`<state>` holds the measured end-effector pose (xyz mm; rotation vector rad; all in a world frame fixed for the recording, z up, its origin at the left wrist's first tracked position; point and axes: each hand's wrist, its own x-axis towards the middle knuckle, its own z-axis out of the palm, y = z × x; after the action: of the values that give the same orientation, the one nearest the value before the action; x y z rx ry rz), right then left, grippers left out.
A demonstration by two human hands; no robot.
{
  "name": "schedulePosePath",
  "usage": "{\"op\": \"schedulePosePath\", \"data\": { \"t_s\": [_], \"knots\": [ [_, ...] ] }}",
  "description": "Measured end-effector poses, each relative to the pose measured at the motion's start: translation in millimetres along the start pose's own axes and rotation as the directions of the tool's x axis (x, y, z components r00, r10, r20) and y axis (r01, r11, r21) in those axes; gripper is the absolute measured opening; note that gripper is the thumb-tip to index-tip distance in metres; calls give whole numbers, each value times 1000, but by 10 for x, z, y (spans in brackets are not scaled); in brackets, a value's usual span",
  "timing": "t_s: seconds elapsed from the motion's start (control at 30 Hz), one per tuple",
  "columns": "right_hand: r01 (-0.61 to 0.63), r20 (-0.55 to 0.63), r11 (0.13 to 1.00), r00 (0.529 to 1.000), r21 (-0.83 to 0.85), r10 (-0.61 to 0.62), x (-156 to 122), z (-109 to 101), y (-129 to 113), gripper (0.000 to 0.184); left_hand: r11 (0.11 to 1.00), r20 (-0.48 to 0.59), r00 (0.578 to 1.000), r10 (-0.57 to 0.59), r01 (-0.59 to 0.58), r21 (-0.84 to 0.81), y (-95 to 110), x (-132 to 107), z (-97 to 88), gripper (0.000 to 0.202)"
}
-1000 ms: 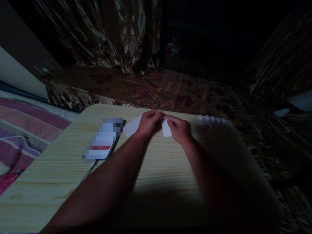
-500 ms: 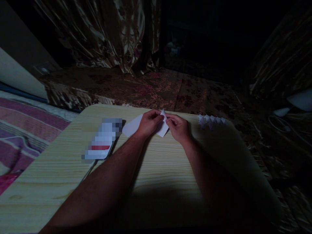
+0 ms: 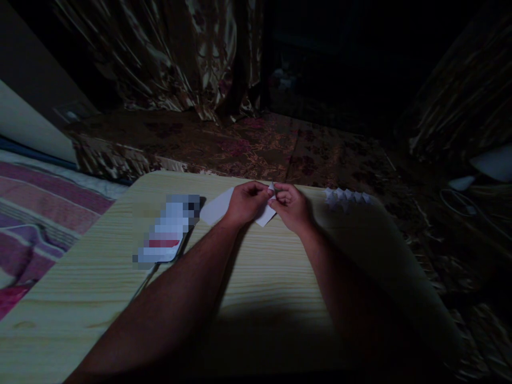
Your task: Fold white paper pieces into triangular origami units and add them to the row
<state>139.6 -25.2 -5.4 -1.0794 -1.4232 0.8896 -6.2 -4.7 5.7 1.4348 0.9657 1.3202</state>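
Observation:
A partly folded white sheet of paper (image 3: 264,217) is held between my two hands near the far edge of the wooden table (image 3: 264,277). My left hand (image 3: 248,202) pinches it from the left, thumb on top. From the right, my right hand (image 3: 293,207) grips its upper tip with thumb and fingers. The tip points up, and part of the paper is hidden behind the fingers. Another flat white paper (image 3: 217,206) lies on the table beside my left hand, its right end covered by that hand.
A phone (image 3: 170,229) with a blurred screen lies left of my left forearm, a cable running from it. Several small folded white paper pieces (image 3: 347,196) stand in a row at the far right. Beyond the table are a patterned cloth (image 3: 240,144) and a striped bed cover (image 3: 48,208).
My left hand has shifted slightly right, closer to my right hand. The paper's tip has turned and looks narrower between the fingers.

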Motion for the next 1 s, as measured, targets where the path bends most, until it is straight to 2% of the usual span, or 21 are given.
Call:
{"op": "schedulePosePath", "data": {
  "t_s": [0.13, 0.27, 0.47, 0.6, 0.77, 1.0],
  "knots": [
    [1, -28, 1000, 1000, 1, -1, 15, -11, 24, 43, 992, 19, 999, -48, 50, -116, -1, -2, -5, 35],
    [-12, -51, 1000, 999, -1, 11, 22, -27, 18, 41, 976, 51, 995, -86, 95, -194, 28, -16, 1, 49],
    [-24, -11, 999, 1000, 40, 24, 16, -35, 2, 36, 982, 50, 993, -105, 112, -152, 27, -22, 11, 48],
    [-86, 13, 991, 996, 107, 85, 17, -60, -8, 32, 989, 37, 995, -91, 94, -117, 20, -14, 11, 44],
    [-170, 61, 973, 985, 158, 163, 16, -85, -50, 39, 997, -11, 998, -63, 62, -47, 42, -19, 15, 41],
    [-181, 65, 962, 983, 203, 171, 17, -55, -33, 44, 999, 11, 999, -37, 37, -30, 17, -18, 13, 42]
  ]
}}
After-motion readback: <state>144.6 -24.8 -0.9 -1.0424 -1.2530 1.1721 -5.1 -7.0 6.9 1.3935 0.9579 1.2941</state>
